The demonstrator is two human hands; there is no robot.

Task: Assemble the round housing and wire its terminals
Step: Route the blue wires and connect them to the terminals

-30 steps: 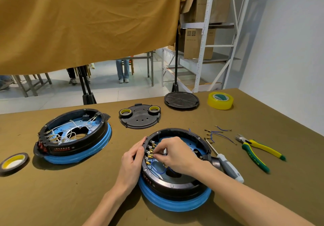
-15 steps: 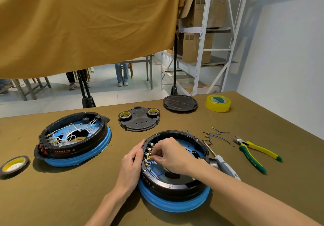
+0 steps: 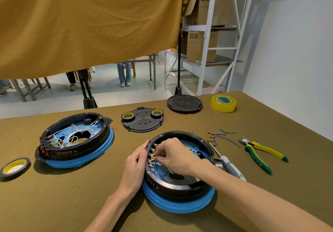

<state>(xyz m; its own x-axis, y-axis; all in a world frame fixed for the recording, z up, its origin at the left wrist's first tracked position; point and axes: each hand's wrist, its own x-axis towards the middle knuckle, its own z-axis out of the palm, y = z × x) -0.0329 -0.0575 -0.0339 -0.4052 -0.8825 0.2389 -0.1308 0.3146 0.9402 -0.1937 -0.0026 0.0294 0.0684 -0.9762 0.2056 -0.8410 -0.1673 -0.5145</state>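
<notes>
Two hands work the housing [image 3: 180, 186]: left hand [image 3: 135, 165] steadies, right hand [image 3: 175, 157] pinches terminals [image 3: 152, 157]

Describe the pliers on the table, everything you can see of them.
The pliers lie flat on the olive-brown table, right of the round housing being wired. Their handles wear yellow and green grips, with lettering too small to read, and point toward the near right. The bare metal jaws point up-left toward the loose blue wires, slightly parted. No hand touches them.
</notes>
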